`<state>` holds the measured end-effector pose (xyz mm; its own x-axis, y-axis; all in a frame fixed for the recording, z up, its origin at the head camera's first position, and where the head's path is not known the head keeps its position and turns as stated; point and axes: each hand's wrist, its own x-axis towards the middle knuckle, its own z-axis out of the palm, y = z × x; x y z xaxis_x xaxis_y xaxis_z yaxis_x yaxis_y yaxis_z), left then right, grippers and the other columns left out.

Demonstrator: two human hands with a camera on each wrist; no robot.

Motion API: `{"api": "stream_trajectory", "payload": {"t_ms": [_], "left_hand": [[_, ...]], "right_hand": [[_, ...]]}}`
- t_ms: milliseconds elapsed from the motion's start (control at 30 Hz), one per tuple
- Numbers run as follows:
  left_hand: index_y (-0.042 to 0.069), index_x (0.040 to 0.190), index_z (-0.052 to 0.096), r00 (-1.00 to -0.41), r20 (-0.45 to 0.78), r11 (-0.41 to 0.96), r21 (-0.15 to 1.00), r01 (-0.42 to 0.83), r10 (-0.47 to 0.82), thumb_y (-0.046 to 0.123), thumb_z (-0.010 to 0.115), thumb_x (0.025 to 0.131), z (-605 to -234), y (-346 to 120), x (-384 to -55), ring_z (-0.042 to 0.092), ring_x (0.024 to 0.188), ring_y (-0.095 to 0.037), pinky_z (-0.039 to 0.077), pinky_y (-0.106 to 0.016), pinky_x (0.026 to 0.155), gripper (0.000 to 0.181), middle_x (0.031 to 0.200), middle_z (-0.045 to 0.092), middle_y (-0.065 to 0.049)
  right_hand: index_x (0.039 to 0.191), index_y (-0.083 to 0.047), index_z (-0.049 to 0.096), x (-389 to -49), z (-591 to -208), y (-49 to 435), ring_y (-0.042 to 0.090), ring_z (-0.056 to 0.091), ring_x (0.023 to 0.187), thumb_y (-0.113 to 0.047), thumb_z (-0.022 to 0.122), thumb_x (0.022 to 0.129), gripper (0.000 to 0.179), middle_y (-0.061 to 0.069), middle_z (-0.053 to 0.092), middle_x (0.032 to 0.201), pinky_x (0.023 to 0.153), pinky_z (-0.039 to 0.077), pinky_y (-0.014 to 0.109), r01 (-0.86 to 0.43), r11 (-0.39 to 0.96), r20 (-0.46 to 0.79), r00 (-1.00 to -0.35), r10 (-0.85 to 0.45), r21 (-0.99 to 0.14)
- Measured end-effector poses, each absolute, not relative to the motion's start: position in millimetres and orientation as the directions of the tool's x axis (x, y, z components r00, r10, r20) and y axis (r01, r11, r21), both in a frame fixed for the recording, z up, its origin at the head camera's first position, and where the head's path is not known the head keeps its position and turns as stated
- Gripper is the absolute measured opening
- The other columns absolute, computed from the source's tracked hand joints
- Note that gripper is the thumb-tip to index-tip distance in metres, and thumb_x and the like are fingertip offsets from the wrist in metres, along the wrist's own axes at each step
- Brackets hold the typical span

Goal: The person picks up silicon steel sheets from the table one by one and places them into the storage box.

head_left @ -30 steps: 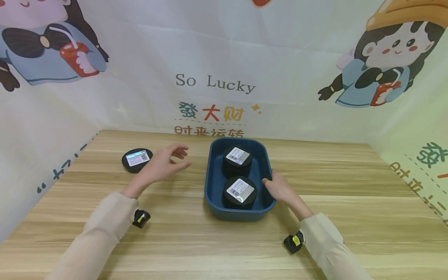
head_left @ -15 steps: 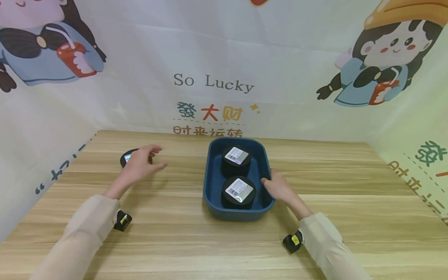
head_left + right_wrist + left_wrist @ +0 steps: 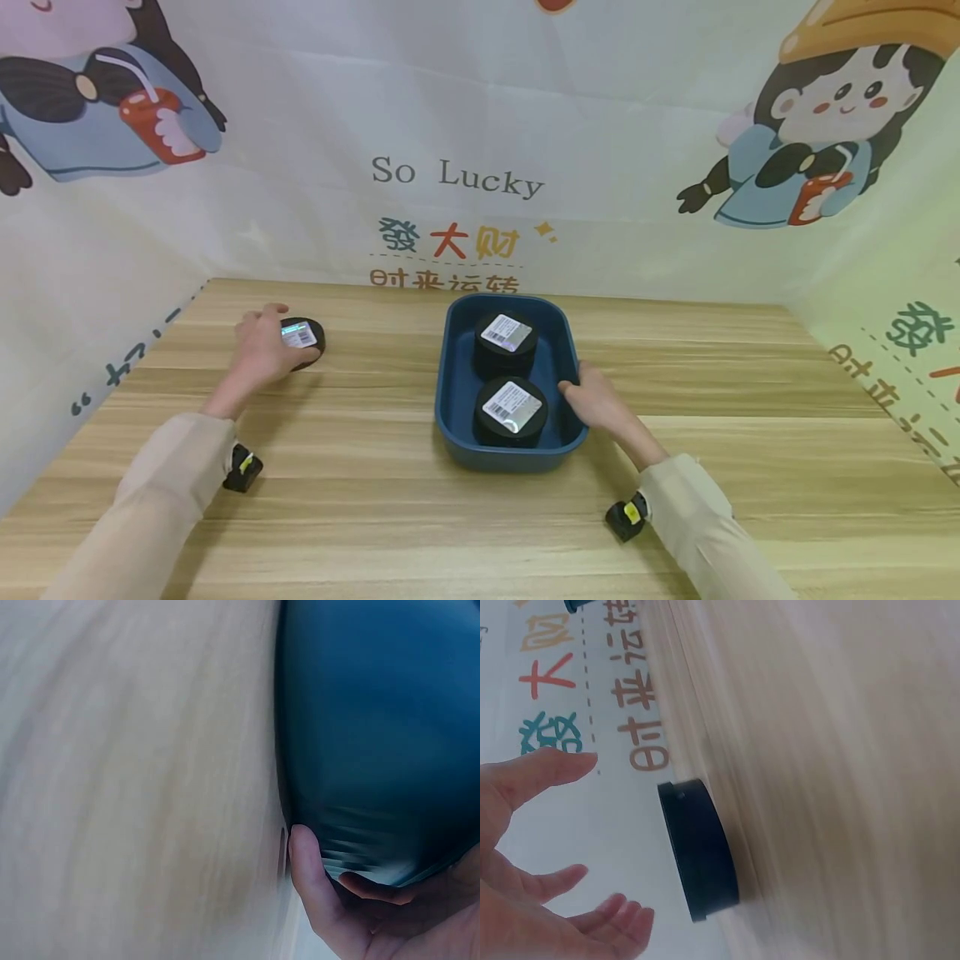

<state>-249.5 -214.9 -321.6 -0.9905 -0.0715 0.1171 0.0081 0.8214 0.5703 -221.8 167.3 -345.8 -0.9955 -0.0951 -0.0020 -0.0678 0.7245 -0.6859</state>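
A squat, round black container (image 3: pixel 300 335) with a silvery barcode label on top sits at the left of the table. My left hand (image 3: pixel 262 346) is over its left side, thumb and fingers spread; in the left wrist view a gap shows between the fingers and the container (image 3: pixel 699 851). At the middle stands a deep blue bin (image 3: pixel 501 460) with rounded corners. Two similar labelled black containers, one at the back (image 3: pixel 506 346) and one at the front (image 3: pixel 512 412), stand in it. My right hand (image 3: pixel 596 404) grips the bin's right wall, thumb over the rim, fingers outside.
The wood-grain table (image 3: pixel 360 517) ends at a printed white curtain (image 3: pixel 465 108) behind and on both sides. Each sleeved wrist carries a small black camera, one on the left (image 3: pixel 242 469) and one on the right (image 3: pixel 626 518).
My left hand has moved left, away from the bin's side, across to the lone black container. The right hand has stayed on the bin, which has not moved.
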Motion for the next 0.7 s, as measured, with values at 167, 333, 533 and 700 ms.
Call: {"api": "stream_trajectory", "payload": {"t_ms": [167, 333, 533, 700], "left_hand": [[-0.015, 0.130, 0.020, -0.991, 0.086, 0.844, 0.535, -0.043, -0.105, 0.018, 0.071, 0.071, -325, -223, -253, 0.029, 0.104, -0.054, 0.034, -0.056, 0.082, 0.085, 0.117, 0.026, -0.044], [-0.018, 0.128, 0.016, -0.995, 0.014, 0.880, 0.468, -0.077, -0.095, 0.024, 0.073, 0.068, -330, -232, -256, 0.028, 0.104, -0.056, 0.033, -0.058, 0.082, 0.093, 0.112, 0.028, -0.046], [-0.025, 0.116, 0.021, -0.998, -0.051, 0.902, 0.426, -0.064, -0.047, 0.030, 0.074, 0.065, -334, -242, -259, 0.032, 0.098, -0.056, 0.032, -0.057, 0.080, 0.091, 0.102, 0.033, -0.043], [-0.027, 0.111, 0.024, -0.997, -0.077, 0.912, 0.409, -0.038, -0.007, 0.031, 0.074, 0.065, -335, -246, -262, 0.035, 0.096, -0.054, 0.030, -0.056, 0.081, 0.088, 0.099, 0.037, -0.040]], "right_hand": [[0.104, 0.016, 0.046, -222, -346, 167, 0.039, 0.051, 0.096, -0.007, 0.043, 0.083, 0.031, 0.030, 0.054, 0.101, 0.083, 0.041, 0.045, -0.069, 0.737, 0.008, -0.996, -0.085, -0.673], [0.102, 0.015, 0.047, -222, -347, 167, 0.038, 0.051, 0.095, -0.008, 0.043, 0.083, 0.030, 0.030, 0.055, 0.100, 0.082, 0.041, 0.045, -0.073, 0.742, 0.016, -0.996, -0.084, -0.666], [0.103, 0.015, 0.047, -222, -346, 167, 0.038, 0.051, 0.096, -0.007, 0.043, 0.083, 0.030, 0.029, 0.055, 0.101, 0.083, 0.040, 0.046, -0.067, 0.741, 0.011, -0.997, -0.080, -0.668], [0.102, 0.015, 0.047, -222, -346, 166, 0.038, 0.051, 0.095, -0.008, 0.043, 0.083, 0.030, 0.029, 0.055, 0.100, 0.083, 0.040, 0.045, -0.068, 0.745, 0.008, -0.996, -0.084, -0.664]]}}
